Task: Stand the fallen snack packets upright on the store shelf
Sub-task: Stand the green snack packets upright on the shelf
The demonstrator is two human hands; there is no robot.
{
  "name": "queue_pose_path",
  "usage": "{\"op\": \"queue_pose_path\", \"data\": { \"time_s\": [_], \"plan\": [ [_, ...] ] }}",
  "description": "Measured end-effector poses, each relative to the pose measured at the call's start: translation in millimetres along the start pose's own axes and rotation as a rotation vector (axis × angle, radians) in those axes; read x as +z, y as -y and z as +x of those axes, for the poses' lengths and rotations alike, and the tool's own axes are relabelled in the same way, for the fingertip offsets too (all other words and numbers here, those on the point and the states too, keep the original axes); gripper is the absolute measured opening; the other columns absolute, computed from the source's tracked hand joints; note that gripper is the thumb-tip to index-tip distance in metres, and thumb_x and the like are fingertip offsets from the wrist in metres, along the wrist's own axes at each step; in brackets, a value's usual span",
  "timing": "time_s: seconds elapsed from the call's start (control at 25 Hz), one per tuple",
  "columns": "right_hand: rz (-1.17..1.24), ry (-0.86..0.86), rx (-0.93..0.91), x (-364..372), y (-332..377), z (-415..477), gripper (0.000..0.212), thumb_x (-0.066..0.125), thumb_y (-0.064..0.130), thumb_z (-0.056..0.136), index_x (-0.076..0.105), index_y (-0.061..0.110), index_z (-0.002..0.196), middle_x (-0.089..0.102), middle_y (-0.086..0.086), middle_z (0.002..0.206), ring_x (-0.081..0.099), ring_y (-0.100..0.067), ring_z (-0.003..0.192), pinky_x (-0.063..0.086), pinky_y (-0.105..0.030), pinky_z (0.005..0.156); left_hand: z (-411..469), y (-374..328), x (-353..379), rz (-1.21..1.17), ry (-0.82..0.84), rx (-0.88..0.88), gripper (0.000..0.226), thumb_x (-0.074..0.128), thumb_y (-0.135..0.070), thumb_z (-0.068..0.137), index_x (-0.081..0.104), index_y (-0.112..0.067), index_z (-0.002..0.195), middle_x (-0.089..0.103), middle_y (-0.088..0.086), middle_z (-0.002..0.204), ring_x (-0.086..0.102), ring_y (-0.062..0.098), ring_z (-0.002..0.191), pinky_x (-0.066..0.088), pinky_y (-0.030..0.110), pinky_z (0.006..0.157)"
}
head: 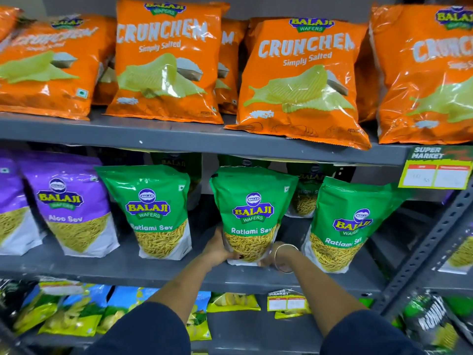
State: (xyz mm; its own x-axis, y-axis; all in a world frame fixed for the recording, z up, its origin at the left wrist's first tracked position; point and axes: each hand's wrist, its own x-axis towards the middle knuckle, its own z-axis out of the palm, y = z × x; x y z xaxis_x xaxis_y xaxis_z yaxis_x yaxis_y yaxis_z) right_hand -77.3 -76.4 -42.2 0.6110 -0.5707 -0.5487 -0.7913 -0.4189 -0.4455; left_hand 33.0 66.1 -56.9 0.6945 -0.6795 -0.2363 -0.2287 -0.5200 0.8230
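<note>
**Single head view, close on the shelving**

One wide-angle camera, worn on the head, faces a grey shelf unit (pixel 194 139) straight on from close range, tilted slightly down. Three tiers fill the frame; edges bow from lens distortion. Both forearms enter from the bottom edge and reach to the middle tier. No second view shares the scene.

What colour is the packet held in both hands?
Green, with a clear window showing yellow sev: the Ratlami Sev packet, seen in the head view.
</note>
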Motion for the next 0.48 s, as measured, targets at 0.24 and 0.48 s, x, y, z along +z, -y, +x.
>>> {"op": "queue_pose_path", "data": {
  "time_s": [0.24,0.48],
  "plan": [
    [-0.171,0.396,0.074,39.1,78.7,-3.6,0.043,0.056,0.039,0.087,0.055,-0.004,0.088,0.075,-0.012,0.076,0.070,-0.021,0.096,0.040,-0.034,0.111,-36.6,54.2,-79.6,0.057,0.140,-0.377,0.032,0.055,-0.020,0.091,0.049,-0.012,0.060,0.054,-0.002,0.029,0.056,0.008,0.028,0.047,0.020,0.037],
    [0.460,-0.056,-0.383,91.9,154.6,8.9,0.096,0.078,0.012,0.070,0.017,0.003,0.143,0.036,-0.010,0.148,0.040,-0.025,0.133,0.038,-0.033,0.106,-24.5,92.6,-176.8,0.148,-0.256,-0.197,0.067,0.075,-0.008,0.073,0.037,0.001,0.128,0.057,0.016,0.119,0.055,0.029,0.116,0.043,0.031,0.087]
  ]
}}
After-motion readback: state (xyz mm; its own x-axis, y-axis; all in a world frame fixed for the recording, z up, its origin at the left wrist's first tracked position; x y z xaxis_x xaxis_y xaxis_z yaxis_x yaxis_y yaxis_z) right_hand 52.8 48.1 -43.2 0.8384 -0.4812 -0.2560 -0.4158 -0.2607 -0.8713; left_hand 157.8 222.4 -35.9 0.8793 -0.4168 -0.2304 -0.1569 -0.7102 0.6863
